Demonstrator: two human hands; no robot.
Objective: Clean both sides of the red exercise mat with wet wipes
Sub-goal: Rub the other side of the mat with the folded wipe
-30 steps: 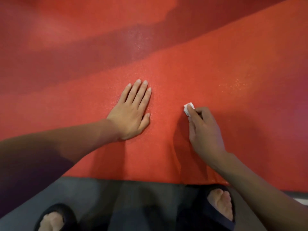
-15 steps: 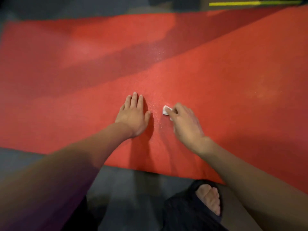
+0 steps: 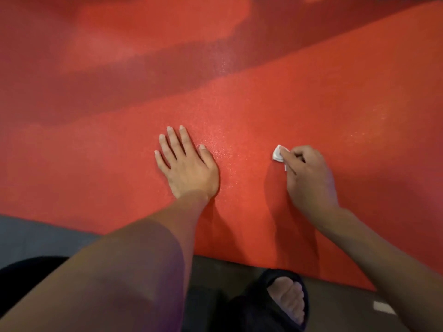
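Pinching a small white wet wipe against the red mat, the right hand works beside the left hand, whose grip is released, palm flat on the mat.

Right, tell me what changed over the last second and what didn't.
The right hand swept the white wipe leftward across the red mat until it was close beside the left hand, then back out to the right. Nothing was picked up or released. The left hand stayed pressed flat on the mat, fingers straight.
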